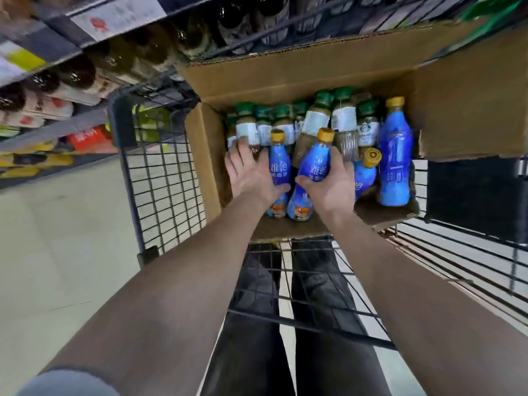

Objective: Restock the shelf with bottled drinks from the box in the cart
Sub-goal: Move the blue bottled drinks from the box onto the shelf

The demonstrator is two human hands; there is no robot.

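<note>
Here, the right hand (328, 185) grasps a tilted, yellow-capped blue bottle (314, 164) inside the cardboard box (285, 72) in the cart (123, 121), while just left of it the left hand (248, 174) lies against a second blue bottle (279, 164), fingers (241, 144) reaching the green-capped bottles (281, 112) beyond, though whether it grips I cannot tell
</note>
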